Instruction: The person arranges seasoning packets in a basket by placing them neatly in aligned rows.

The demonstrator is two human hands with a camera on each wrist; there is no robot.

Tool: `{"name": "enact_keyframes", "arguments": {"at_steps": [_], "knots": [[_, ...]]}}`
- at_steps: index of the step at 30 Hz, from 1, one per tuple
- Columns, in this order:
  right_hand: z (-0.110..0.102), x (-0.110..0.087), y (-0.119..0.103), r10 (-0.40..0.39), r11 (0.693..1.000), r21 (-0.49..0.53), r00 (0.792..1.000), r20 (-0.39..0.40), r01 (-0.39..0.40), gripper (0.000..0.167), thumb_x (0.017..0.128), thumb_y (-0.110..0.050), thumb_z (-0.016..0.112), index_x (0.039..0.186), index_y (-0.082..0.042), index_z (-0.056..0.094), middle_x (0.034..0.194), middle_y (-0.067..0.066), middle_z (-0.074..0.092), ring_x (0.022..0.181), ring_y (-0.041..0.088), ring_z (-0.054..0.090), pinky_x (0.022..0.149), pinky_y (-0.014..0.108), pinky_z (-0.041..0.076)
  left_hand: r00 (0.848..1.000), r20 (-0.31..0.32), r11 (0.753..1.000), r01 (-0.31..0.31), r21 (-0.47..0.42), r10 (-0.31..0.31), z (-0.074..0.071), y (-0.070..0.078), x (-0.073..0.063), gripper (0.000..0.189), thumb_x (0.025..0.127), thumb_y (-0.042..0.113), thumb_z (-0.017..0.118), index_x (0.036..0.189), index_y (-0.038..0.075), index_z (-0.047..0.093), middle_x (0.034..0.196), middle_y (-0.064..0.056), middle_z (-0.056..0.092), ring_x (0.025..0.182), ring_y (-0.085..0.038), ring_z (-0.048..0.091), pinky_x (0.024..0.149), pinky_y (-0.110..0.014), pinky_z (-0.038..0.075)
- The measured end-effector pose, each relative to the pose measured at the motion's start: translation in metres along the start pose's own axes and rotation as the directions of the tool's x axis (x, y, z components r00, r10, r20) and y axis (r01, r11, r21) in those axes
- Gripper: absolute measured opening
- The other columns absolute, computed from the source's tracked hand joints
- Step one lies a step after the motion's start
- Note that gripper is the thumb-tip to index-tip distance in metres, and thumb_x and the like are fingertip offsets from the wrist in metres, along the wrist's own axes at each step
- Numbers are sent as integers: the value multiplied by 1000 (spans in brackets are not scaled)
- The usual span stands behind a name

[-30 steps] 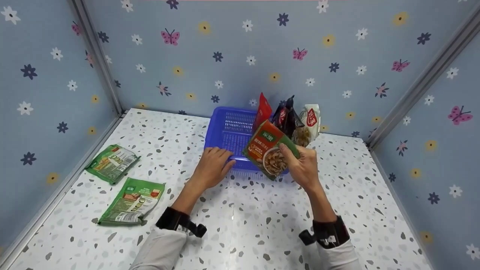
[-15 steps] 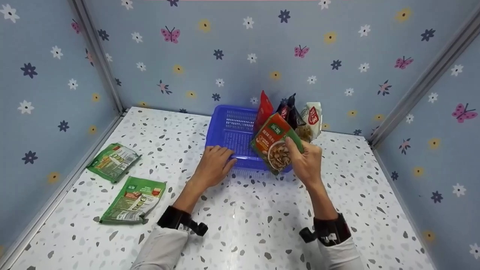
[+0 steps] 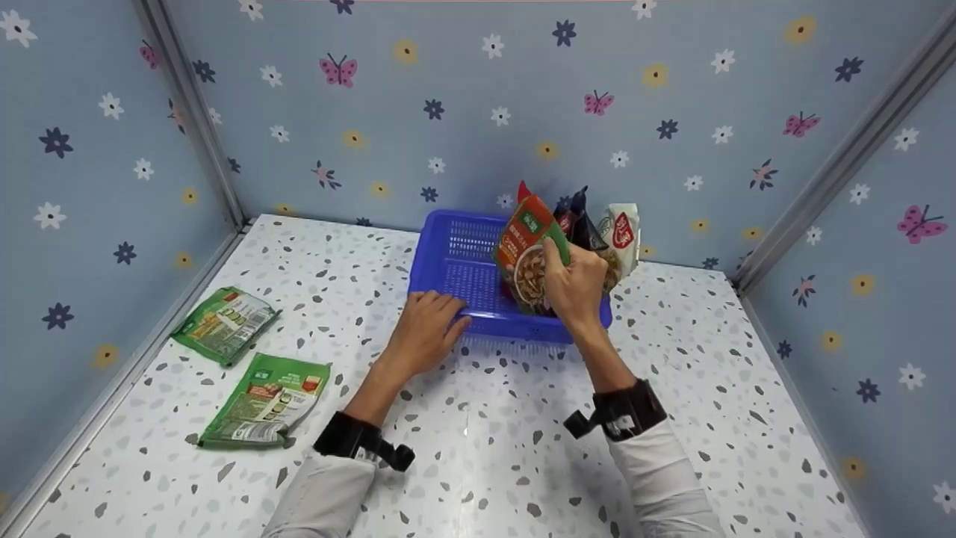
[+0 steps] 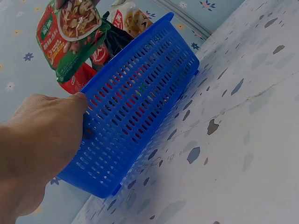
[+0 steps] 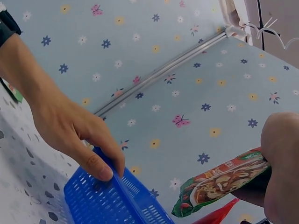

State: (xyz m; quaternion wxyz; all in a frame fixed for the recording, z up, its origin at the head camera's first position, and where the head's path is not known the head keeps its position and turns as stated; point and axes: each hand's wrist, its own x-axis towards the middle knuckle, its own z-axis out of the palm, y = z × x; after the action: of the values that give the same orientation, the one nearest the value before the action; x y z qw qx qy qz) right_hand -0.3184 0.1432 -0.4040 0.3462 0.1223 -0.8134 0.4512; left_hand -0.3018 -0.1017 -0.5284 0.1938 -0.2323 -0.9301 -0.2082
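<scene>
My right hand (image 3: pixel 576 284) pinches the edge of a red and green seasoning packet (image 3: pixel 526 250) with a bowl of food printed on it. The packet is tilted and hangs over the right part of a blue plastic basket (image 3: pixel 441 258). My left hand (image 3: pixel 424 332) grips the near rim of that basket, thumb on one side and fingers over the edge, as the right wrist view shows. Behind the held packet stand a red packet (image 3: pixel 523 191), a black packet (image 3: pixel 584 228) and a white packet (image 3: pixel 621 232) in the basket's right end.
Two green packets (image 3: pixel 228 325) (image 4: pixel 74 28) lie apart from each other in different views. On the left of the speckled table (image 3: pixel 463 463) lies a larger green packet (image 3: pixel 267 402). Flower-patterned walls (image 3: pixel 478 90) close in the back and sides.
My right hand has moved left and forward with the seasoning packet, which now stands more upright over the basket and covers much of the red packet. The left hand has stayed on the rim.
</scene>
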Motion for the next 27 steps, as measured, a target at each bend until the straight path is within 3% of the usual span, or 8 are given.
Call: {"name": "enact_keyframes", "arguments": {"at_steps": [5, 12, 18, 22, 27], "knots": [[25, 9, 5, -33, 997, -63, 997, 67, 37, 51, 112, -16, 63, 62, -15, 52, 56, 17, 58, 47, 12, 37, 54, 29, 26, 1000, 11, 1000, 6, 1, -6, -1, 0, 0, 41, 119, 41, 56, 139, 9, 71, 129, -12, 80, 120, -34, 69, 114, -55, 47], [55, 11, 14, 11, 990, -144, 993, 120, 7, 53, 111, -17, 61, 62, -22, 42, 68, 18, 75, 53, 22, 62, 55, 30, 35, 1000, 8, 1000, 2, -9, -2, -2, 0, 1, 41, 118, 41, 58, 138, 8, 72, 128, -12, 80, 119, -34, 69, 114, -55, 47], [72, 6, 25, 86, 969, -248, 966, 245, -23, 49, 112, -15, 57, 67, -19, 36, 64, 13, 61, 53, 19, 47, 53, 34, 34, 1000, 10, 1000, 10, -18, -10, -2, 2, 1, 41, 118, 40, 58, 139, 8, 73, 130, -14, 80, 121, -36, 70, 114, -56, 47], [78, 2, 31, 152, 948, -314, 943, 295, -54, 44, 110, -15, 61, 71, -18, 40, 72, 5, 62, 60, 19, 50, 55, 33, 37, 1000, 1, 1000, 7, -16, -7, -1, 2, 2, 39, 117, 37, 60, 138, 7, 73, 130, -14, 80, 120, -36, 69, 113, -56, 46], [81, -1, 36, 192, 931, -359, 922, 335, -63, 47, 109, -16, 64, 67, -18, 43, 64, 0, 49, 61, 21, 51, 58, 34, 38, 1000, -14, 1000, -5, -3, 5, -1, 1, 1, 38, 117, 37, 61, 137, 8, 75, 130, -14, 81, 120, -36, 71, 111, -55, 47]]}}
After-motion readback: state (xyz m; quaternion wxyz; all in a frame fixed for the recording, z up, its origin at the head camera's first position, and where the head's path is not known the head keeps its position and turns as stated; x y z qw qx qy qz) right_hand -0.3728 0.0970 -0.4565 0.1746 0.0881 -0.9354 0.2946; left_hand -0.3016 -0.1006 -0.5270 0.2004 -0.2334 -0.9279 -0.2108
